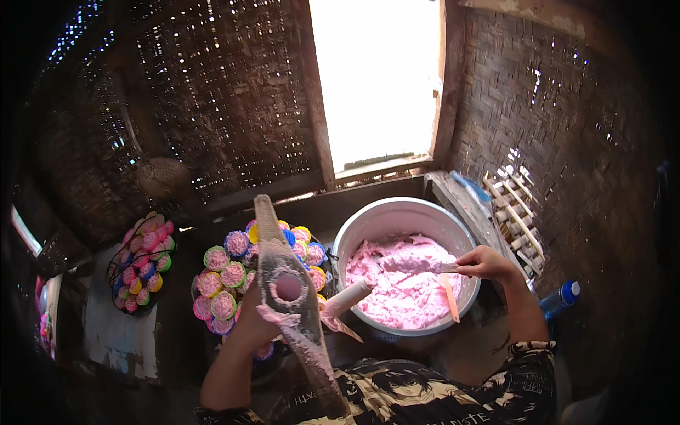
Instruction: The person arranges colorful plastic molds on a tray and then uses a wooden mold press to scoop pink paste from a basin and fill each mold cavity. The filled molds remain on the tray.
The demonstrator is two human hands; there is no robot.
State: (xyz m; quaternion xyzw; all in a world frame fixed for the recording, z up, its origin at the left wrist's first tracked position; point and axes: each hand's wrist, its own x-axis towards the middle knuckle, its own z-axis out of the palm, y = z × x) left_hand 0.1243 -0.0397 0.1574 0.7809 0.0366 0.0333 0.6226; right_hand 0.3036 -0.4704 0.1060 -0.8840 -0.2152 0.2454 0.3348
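Head view: woven bamboo walls [234, 92] close in a dim hut around a bright window opening [375, 78]. On the dark surface [460, 350] stands a large metal pot [397, 216] holding pink batter [400, 280]. Left of it a tray of filled moulds in coloured cups [223, 280] sits just beside the pot, with a wire basket of more cups [142, 262] farther left. The left hand [248, 319] is closed around a grey, batter-smeared wooden press [287, 283] with a round hole. The right hand [485, 263] grips a spoon [435, 268] dipped into the batter; an orange spatula [450, 297] leans in the pot.
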